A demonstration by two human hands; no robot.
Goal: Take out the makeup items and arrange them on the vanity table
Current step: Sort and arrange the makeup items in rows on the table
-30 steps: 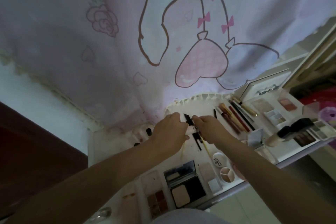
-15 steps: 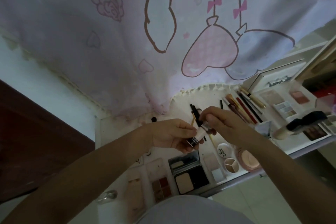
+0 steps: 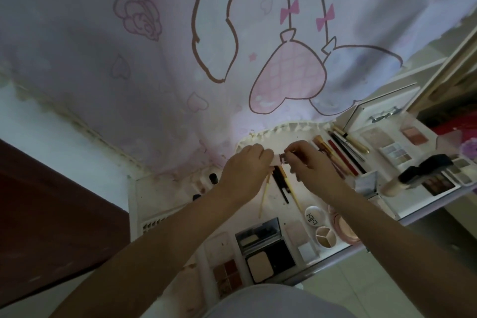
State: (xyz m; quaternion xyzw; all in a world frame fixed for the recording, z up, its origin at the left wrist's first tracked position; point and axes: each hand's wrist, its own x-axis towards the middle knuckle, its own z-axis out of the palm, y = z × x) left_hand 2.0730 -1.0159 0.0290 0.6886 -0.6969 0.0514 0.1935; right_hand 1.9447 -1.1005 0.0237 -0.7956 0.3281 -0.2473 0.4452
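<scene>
Head view: you held one small makeup tube between both hands, above the vanity table [image 3: 165,204].

Your left hand [image 3: 245,170] and right hand [image 3: 312,162] each pinched an end of the pale tube [image 3: 280,160], over the loose pencils [image 3: 281,186]. Placing seemed underway; next you needed a free gap beside them.

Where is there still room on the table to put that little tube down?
Bare tabletop lies left of the left hand, beside the small dark caps. Another patch sits by the frilly edge behind both hands. The front edge and the right side, around the pencils, are crowded.
</scene>
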